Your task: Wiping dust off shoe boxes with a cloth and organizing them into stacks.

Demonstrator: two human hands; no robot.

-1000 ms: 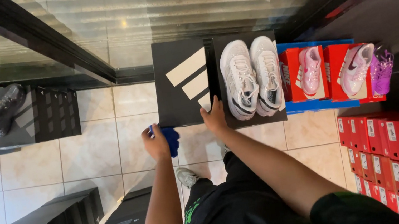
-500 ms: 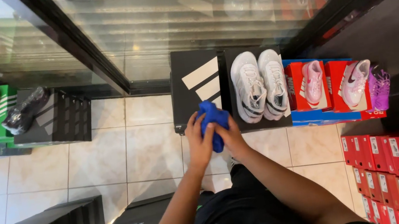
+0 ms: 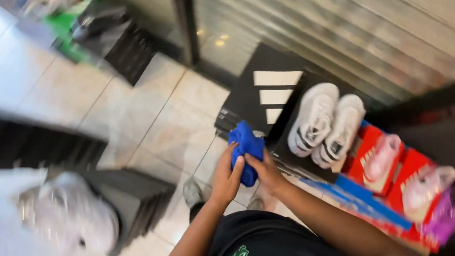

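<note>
From the head view, your left hand (image 3: pixel 226 178) and right hand (image 3: pixel 266 172) both clutch the bunched blue cloth (image 3: pixel 246 149), its long axis running near to far, top pointing away from you. It's held over the tiled floor (image 3: pixel 136 130), just left of the white sneakers (image 3: pixel 325 123) on the black shoebox (image 3: pixel 258 89).

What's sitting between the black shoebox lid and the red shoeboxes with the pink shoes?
A pair of white sneakers, side by side, lies between the black lid and the red shoeboxes, as the head view shows.
</note>
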